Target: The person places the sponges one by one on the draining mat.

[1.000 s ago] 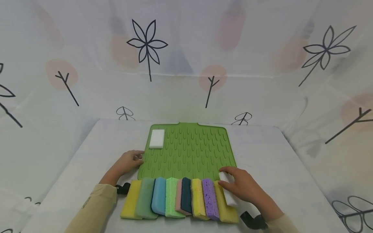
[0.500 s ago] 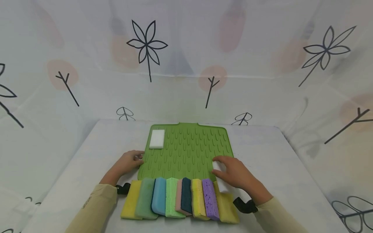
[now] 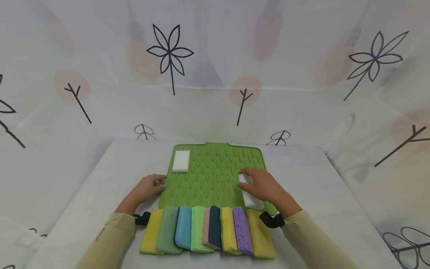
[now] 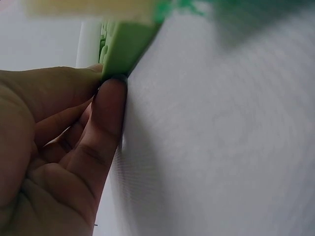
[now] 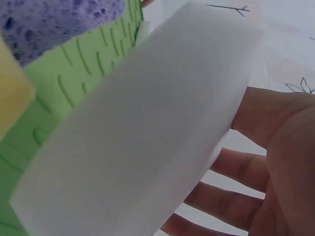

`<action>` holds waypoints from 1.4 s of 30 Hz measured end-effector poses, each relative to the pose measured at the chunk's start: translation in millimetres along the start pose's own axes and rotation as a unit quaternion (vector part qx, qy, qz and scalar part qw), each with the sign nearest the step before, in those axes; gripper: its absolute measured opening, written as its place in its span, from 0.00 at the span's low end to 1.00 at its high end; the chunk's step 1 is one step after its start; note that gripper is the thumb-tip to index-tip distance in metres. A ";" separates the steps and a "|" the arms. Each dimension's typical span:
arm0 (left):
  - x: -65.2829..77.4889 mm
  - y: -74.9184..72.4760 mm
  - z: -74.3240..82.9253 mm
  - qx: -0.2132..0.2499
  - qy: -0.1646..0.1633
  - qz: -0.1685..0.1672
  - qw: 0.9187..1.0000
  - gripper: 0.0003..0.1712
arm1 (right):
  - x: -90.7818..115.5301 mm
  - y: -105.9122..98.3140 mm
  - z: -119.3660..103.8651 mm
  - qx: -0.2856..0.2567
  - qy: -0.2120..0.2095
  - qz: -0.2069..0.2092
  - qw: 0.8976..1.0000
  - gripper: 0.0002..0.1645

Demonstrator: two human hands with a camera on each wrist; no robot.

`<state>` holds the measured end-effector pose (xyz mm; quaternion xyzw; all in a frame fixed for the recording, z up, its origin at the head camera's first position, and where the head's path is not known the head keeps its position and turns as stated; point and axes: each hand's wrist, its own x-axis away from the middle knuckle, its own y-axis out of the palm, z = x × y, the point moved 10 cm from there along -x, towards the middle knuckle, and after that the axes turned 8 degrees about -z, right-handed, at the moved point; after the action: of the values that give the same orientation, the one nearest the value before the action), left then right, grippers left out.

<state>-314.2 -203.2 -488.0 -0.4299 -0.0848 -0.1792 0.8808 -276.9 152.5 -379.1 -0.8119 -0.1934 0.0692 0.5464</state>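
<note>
In the head view a green ridged mat [image 3: 215, 179] lies on the table, with a white sponge block [image 3: 181, 161] flat on its far left corner. My left hand [image 3: 152, 186] is at the mat's left edge; in the left wrist view its thumb and forefinger pinch the rim of the green mat [image 4: 123, 49]. My right hand [image 3: 267, 186] grips a second white sponge block [image 3: 252, 200] over the right part of the mat. Close up in the right wrist view, this block [image 5: 138, 123] is tilted, its long edge between thumb and fingers.
Along the mat's near edge several sponges lean in a row: yellow [image 3: 151, 231], sage green [image 3: 168, 229], blue [image 3: 183, 228], light green [image 3: 199, 229], pink and dark teal [image 3: 215, 228], yellow [image 3: 230, 231], purple [image 3: 242, 231] and yellow [image 3: 262, 239]. A patterned cloth [image 3: 208, 108] hangs behind.
My right hand has carried the white block up and leftward, from beside the rightmost yellow sponge to above the mat. The left hand stays at the mat's edge.
</note>
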 end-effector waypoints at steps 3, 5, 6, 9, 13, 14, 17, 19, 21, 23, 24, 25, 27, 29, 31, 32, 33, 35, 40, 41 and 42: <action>0.7 -0.1 1.5 0.002 0.003 0.001 1.000 0.29 | -7.4 -0.6 -5.6 -0.008 0.001 -0.006 1.000 0.27; 1.2 -0.2 2.4 0.002 0.005 0.000 1.000 0.29 | -13.1 -0.7 -9.9 -0.013 0.002 -0.010 1.000 0.28; 1.4 -0.4 2.6 0.001 0.005 0.001 1.000 0.29 | -16.1 -0.6 -12.4 -0.015 0.001 -0.010 1.000 0.28; 1.8 -0.8 2.5 0.001 0.003 0.002 1.000 0.30 | -26.0 1.8 -18.1 -0.012 -0.004 -0.007 1.000 0.29; 1.4 -0.3 1.2 0.004 -0.004 0.002 1.000 0.29 | -37.5 7.1 -23.1 -0.014 -0.001 -0.005 1.000 0.29; 1.0 0.1 0.6 0.005 -0.006 0.002 1.000 0.29 | -39.6 8.1 -24.9 -0.015 -0.001 -0.005 1.000 0.29; 1.1 0.2 0.5 0.009 -0.008 0.001 1.000 0.29 | -45.1 9.4 -31.0 -0.015 -0.001 -0.010 1.000 0.28; 0.9 0.2 0.5 0.010 -0.007 0.001 1.000 0.29 | -49.3 10.4 -34.4 -0.013 -0.001 -0.015 1.000 0.28; 1.1 0.1 1.1 0.009 -0.005 0.000 1.000 0.29 | -54.4 11.4 -36.4 -0.017 0.000 -0.021 1.000 0.28; 0.9 0.6 1.3 0.007 -0.003 -0.001 1.000 0.30 | -59.9 12.9 -37.5 -0.017 0.000 -0.023 1.000 0.28; 0.8 0.8 1.3 0.008 -0.003 -0.002 1.000 0.30 | -62.9 14.2 -37.7 -0.014 0.001 -0.025 1.000 0.28; 1.0 0.8 1.3 0.009 -0.004 -0.002 1.000 0.30 | -65.6 15.1 -38.2 -0.014 0.000 -0.027 1.000 0.28; 1.1 0.9 1.8 0.009 -0.003 -0.003 1.000 0.30 | -70.5 16.6 -40.2 -0.015 -0.002 -0.029 0.999 0.27; 1.0 0.6 0.9 0.013 -0.007 -0.002 1.000 0.30 | -74.6 17.2 -43.0 -0.018 -0.003 -0.032 0.999 0.27; 1.1 0.6 2.3 0.011 0.000 -0.004 1.000 0.30 | -78.1 17.1 -46.9 -0.023 -0.006 -0.035 0.999 0.27; 1.0 0.6 2.1 0.012 0.000 -0.004 1.000 0.30 | -79.9 17.1 -48.8 -0.022 -0.006 -0.037 0.999 0.26; 0.9 0.5 1.7 0.012 -0.001 -0.004 1.000 0.30 | -81.5 17.0 -50.7 -0.022 -0.006 -0.038 0.999 0.27; 0.5 0.2 1.6 0.012 0.001 -0.004 1.000 0.29 | -85.3 17.1 -54.4 -0.013 -0.007 -0.038 0.999 0.26; 0.2 0.1 1.2 0.013 -0.001 -0.006 1.000 0.29 | -95.7 19.3 -62.0 0.008 -0.005 -0.044 0.999 0.28; 0.4 0.4 1.4 0.013 -0.001 -0.007 1.000 0.29 | -97.6 20.0 -63.6 0.009 -0.004 -0.047 0.999 0.28; 0.5 0.5 1.3 0.014 -0.002 -0.008 1.000 0.29 | -99.5 20.7 -65.5 0.006 -0.003 -0.050 0.999 0.28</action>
<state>-313.5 -202.0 -487.4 -0.4177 -0.0925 -0.1838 0.8850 -341.8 50.6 -382.1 -0.7977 -0.2353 0.0458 0.5534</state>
